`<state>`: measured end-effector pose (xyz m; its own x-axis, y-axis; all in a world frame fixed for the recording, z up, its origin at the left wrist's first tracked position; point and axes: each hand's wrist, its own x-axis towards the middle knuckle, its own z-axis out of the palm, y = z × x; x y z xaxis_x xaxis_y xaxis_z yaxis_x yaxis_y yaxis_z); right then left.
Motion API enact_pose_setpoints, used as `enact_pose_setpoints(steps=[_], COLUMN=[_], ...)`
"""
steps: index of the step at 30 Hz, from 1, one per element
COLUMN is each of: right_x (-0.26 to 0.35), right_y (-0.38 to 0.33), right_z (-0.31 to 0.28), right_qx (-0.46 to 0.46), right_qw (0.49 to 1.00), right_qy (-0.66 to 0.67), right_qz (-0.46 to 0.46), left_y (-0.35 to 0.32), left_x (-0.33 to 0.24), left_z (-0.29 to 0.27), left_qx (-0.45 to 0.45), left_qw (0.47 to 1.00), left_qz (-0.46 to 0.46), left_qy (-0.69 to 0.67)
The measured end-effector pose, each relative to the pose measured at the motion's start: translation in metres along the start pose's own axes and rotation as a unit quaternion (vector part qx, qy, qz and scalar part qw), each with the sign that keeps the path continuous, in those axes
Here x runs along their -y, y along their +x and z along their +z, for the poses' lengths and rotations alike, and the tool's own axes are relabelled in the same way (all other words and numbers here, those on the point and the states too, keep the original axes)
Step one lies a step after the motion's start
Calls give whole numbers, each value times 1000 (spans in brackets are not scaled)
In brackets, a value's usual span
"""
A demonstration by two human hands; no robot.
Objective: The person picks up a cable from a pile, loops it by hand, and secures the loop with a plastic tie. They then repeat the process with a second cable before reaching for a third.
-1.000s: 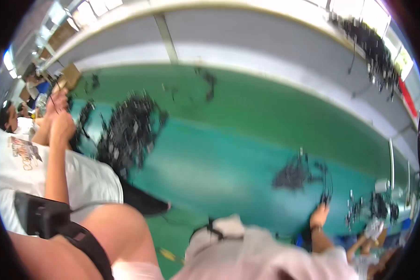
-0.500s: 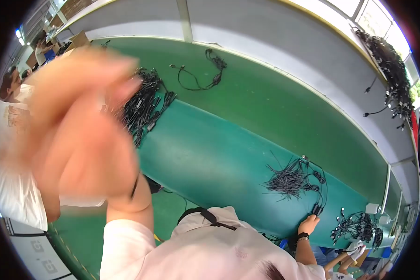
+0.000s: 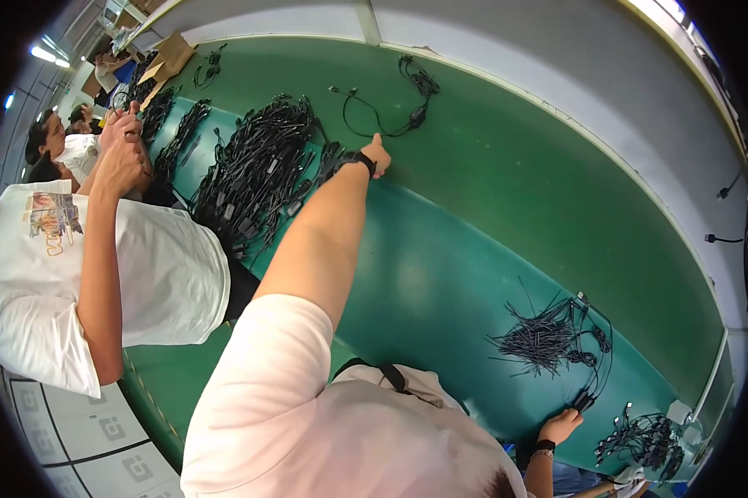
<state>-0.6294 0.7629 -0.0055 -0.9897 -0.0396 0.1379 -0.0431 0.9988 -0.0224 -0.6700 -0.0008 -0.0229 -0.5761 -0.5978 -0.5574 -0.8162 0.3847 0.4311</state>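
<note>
My left arm is stretched far forward across the green bench. At its end my left hand [image 3: 376,158], with a dark band at the wrist, has its index finger extended toward a loose black cable [image 3: 415,119]; whether they touch I cannot tell. The other fingers are partly hidden. Lower right, my right hand [image 3: 561,425] has its fingers closed at a small black block on a cable [image 3: 586,400]. That cable loops up beside a pile of thin black strips [image 3: 540,339]. Left of my left forearm lies a large heap of black cables [image 3: 258,166].
A co-worker in a white T-shirt [image 3: 158,274] stands close on the left, hands together [image 3: 123,141]. More cable bundles [image 3: 179,141] and a cardboard box [image 3: 168,60] lie beyond. Another cable pile [image 3: 644,440] sits at the right, near a gloved hand [image 3: 629,477]. A pale wall [image 3: 507,50] bounds the bench.
My left hand, blurred close to the camera before, now reaches forward to the loose cable. The view has shifted, revealing more of the co-worker. My right hand stays at the black block.
</note>
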Motion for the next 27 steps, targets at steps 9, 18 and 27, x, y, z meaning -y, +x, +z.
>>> enact_pose_setpoints(steps=[9,18,27], right_x=[3,-4,-2], right_y=[9,10,6], right_z=[7,8,7], right_qx=[9,1,-18], right_qw=[1000,1000,1000], right_qy=[-20,-2,19], right_qz=[3,-6,-11], left_y=[-2,-24,-34], left_x=[-24,-43,-3], left_z=[-46,-54,-44], left_qx=[29,49,53], left_qw=[997,994,995], left_qz=[-45,-45,-35], left_qy=[54,90,72])
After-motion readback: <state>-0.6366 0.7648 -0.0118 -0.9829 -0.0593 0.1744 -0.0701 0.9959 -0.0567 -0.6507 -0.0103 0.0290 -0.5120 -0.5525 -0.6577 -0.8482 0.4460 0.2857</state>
